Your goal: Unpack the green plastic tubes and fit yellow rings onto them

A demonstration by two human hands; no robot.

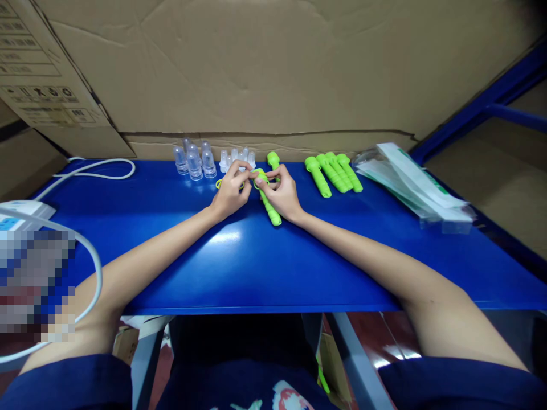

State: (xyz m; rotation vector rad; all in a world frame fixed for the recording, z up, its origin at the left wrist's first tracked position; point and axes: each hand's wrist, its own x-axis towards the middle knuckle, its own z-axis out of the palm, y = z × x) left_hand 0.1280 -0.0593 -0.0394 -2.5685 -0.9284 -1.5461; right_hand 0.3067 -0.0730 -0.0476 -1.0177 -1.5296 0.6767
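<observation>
A lime-green ribbed handle (272, 213) with a wider, ringed head slants over the blue table in front of me. My right hand (282, 195) is closed around its head end, thumb and fingers on either side. From the left, my left hand (232, 192) pinches at the same head, its fingertips meeting the right thumb. A thin lime-green cord loop (219, 184) shows beside and behind the left fingers; what exactly lies between the fingertips is partly hidden. Just behind my right hand, another lime-green handle (272, 158) lies partly covered.
Several clear dome-topped plastic containers (194, 162) stand at the back left, with smaller clear pieces (235, 155) beside them. Several lime-green handles (337, 172) and plastic bags (410, 182) lie right. A white cable (101, 279) crosses left. Cardboard (256, 74) walls the back.
</observation>
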